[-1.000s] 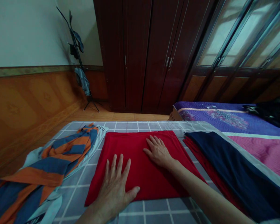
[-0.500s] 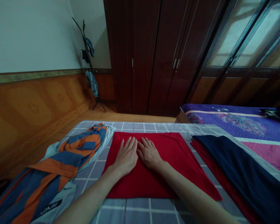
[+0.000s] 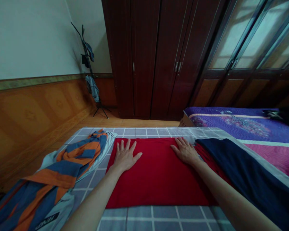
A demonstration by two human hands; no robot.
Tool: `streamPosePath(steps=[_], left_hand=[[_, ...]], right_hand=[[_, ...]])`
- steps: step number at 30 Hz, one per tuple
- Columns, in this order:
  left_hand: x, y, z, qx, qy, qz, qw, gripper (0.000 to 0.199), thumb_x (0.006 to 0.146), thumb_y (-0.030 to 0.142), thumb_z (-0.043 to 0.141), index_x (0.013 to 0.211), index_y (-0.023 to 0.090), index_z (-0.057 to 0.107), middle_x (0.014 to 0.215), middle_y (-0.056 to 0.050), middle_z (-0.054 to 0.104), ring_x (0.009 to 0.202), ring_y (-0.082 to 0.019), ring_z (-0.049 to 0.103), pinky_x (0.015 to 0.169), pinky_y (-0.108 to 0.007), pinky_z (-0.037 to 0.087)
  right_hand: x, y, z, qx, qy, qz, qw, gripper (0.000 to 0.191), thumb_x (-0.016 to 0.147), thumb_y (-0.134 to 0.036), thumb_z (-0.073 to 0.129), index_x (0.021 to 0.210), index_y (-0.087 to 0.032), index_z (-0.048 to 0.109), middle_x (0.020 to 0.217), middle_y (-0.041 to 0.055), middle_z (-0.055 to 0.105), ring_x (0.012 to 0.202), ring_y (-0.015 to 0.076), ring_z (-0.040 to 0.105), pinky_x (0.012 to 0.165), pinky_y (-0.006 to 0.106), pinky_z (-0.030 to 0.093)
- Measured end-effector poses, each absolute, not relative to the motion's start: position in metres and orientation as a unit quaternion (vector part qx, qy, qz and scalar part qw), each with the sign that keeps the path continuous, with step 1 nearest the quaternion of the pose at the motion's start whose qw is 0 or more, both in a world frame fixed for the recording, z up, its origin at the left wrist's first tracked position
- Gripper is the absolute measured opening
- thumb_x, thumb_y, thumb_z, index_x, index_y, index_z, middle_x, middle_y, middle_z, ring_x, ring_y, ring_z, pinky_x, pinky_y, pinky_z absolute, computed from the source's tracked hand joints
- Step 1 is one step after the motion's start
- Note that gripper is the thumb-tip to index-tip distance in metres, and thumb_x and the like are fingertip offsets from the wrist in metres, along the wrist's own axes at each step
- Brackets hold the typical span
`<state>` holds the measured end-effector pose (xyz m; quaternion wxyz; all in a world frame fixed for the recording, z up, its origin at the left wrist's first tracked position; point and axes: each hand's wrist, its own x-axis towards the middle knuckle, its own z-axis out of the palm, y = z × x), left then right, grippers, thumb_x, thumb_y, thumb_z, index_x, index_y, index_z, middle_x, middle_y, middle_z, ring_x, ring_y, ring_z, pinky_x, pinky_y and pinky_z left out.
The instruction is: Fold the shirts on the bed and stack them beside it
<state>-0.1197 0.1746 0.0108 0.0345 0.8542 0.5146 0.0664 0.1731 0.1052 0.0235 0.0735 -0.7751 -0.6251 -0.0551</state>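
A piece of red cloth (image 3: 154, 173), folded into a flat rectangle, lies in front of me on a grey checked cover (image 3: 139, 218). My left hand (image 3: 125, 158) rests flat near its far left corner, fingers spread. Near the far right corner, my right hand (image 3: 186, 151) lies palm down with its fingers stretched out. Neither hand grips anything. The right forearm crosses over the cloth's right edge and hides part of it.
Orange and blue striped clothing (image 3: 62, 173) is heaped at the left. To the right lies dark blue cloth (image 3: 245, 173) over more red cloth. Beyond stand a purple flowered bed (image 3: 231, 122), a dark wooden wardrobe (image 3: 144, 64) and a coat rack (image 3: 88, 61).
My hands have moved apart from the cloth's middle, the left to the left and the right to the right. The red cloth's surface looks smoother. The view has shifted slightly.
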Motion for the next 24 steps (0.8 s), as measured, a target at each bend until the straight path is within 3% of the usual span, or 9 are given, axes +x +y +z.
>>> streamPosePath(steps=[3, 7, 13, 17, 19, 24], left_hand=[[-0.119, 0.174, 0.01, 0.854, 0.514, 0.073, 0.026, 0.079, 0.085, 0.073, 0.023, 0.147, 0.025, 0.025, 0.154, -0.012, 0.018, 0.138, -0.044, 0.009, 0.109, -0.058, 0.008], [-0.12, 0.176, 0.01, 0.856, 0.512, 0.066, 0.017, 0.079, 0.086, 0.072, 0.024, 0.147, 0.024, 0.024, 0.154, -0.012, 0.019, 0.139, -0.042, 0.009, 0.109, -0.058, 0.008], [-0.111, 0.157, 0.027, 0.859, 0.51, 0.042, 0.027, 0.073, 0.09, 0.064, 0.028, 0.147, 0.018, 0.027, 0.153, -0.014, 0.018, 0.139, -0.041, 0.01, 0.109, -0.061, 0.009], [-0.096, 0.111, 0.029, 0.908, 0.413, 0.042, 0.054, 0.061, 0.095, 0.05, 0.029, 0.148, 0.022, 0.02, 0.155, -0.008, 0.01, 0.141, -0.034, 0.004, 0.111, -0.058, 0.011], [-0.09, 0.092, 0.024, 0.923, 0.375, 0.027, 0.081, 0.059, 0.096, 0.046, 0.028, 0.149, 0.022, 0.017, 0.156, -0.006, 0.007, 0.142, -0.032, 0.002, 0.112, -0.057, 0.011], [-0.087, 0.077, 0.017, 0.922, 0.373, 0.035, 0.098, 0.06, 0.095, 0.049, 0.027, 0.149, 0.024, 0.016, 0.156, -0.004, 0.007, 0.142, -0.032, -0.001, 0.113, -0.057, 0.008]], right_hand=[[0.161, 0.093, 0.02, -0.785, -0.611, -0.07, 0.072, 0.062, 0.093, -0.047, 0.036, 0.139, -0.006, 0.039, 0.146, 0.0218, 0.032, 0.135, 0.0368, 0.026, 0.106, 0.055, 0.022], [0.13, 0.071, 0.011, -0.699, -0.708, -0.053, 0.081, 0.061, 0.092, -0.053, 0.037, 0.142, -0.018, 0.038, 0.15, 0.0122, 0.03, 0.138, 0.0286, 0.023, 0.111, 0.046, 0.019], [0.126, 0.044, 0.025, -0.728, -0.678, -0.071, 0.079, 0.058, 0.09, -0.045, 0.047, 0.134, -0.008, 0.048, 0.143, 0.0217, 0.038, 0.135, 0.0362, 0.029, 0.109, 0.052, 0.024], [0.096, 0.023, 0.026, -0.668, -0.736, -0.038, 0.104, 0.05, 0.092, -0.035, 0.045, 0.138, -0.016, 0.045, 0.148, 0.0155, 0.032, 0.137, 0.0312, 0.025, 0.11, 0.049, 0.027], [0.077, 0.014, 0.021, -0.636, -0.764, -0.009, 0.108, 0.049, 0.094, -0.03, 0.04, 0.14, -0.015, 0.042, 0.148, 0.0139, 0.032, 0.137, 0.0285, 0.026, 0.11, 0.047, 0.028], [0.064, 0.005, 0.017, -0.618, -0.781, 0.016, 0.094, 0.05, 0.097, -0.035, 0.032, 0.142, -0.015, 0.037, 0.148, 0.0105, 0.031, 0.138, 0.027, 0.024, 0.112, 0.048, 0.026]])
